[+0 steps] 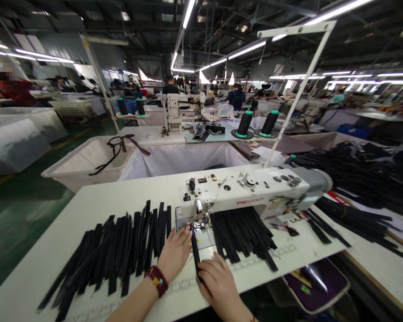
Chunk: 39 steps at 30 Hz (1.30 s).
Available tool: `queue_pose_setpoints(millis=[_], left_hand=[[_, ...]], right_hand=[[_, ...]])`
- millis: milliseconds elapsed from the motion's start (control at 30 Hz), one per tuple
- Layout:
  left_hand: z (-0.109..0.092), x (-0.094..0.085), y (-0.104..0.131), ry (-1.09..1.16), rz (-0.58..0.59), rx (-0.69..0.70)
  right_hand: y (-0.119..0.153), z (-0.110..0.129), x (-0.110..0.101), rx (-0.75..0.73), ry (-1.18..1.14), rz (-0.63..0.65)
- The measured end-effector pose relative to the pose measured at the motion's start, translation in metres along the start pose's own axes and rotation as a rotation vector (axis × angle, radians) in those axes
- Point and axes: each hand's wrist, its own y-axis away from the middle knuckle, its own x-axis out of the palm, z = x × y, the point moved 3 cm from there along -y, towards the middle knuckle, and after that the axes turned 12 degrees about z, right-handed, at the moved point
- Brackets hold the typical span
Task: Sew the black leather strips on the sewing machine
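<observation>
A narrow black fabric strip (195, 246) runs from under the presser foot of a white sewing machine (221, 192) toward me. My left hand (175, 250), with a beaded bracelet on its wrist, lies flat beside the strip's far end, fingers stretched out close to the needle area. Nearer to me, my right hand (218, 281) has its thumb and fingers closed on the strip's near end. Many black strips (121, 250) are spread on the table left of the machine. Another pile of black strips (241, 232) lies under the machine's arm.
Scissors (285, 229) lie right of the machine, near more black strips (322, 226). Behind the table stand a pale bin (87, 156) and a cloth-lined trough (184, 156). A thread stand pole (298, 94) rises at the back right. Dark fabric is heaped far right.
</observation>
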Motion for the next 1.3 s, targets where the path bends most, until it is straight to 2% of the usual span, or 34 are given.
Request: queue_pose_setpoints(millis=[167, 400, 567, 867, 1300], left_hand=[[-0.002, -0.003, -0.001, 0.011, -0.003, -0.001], [-0.005, -0.001, 0.011, 0.037, 0.001, 0.059], [-0.002, 0.0, 0.015, 0.056, -0.008, 0.093], [0.01, 0.0, -0.003, 0.035, 0.035, 0.045], [0.018, 0.004, -0.015, -0.027, 0.021, 0.035]], right_hand=[[0.0, 0.001, -0.004, 0.014, 0.011, 0.053], [0.013, 0.019, -0.024, 0.014, 0.078, 0.135], [0.017, 0.017, -0.022, 0.026, 0.112, 0.193], [-0.005, -0.002, -0.014, 0.072, 0.034, 0.189], [-0.042, -0.021, -0.005, 0.037, 0.096, 0.187]])
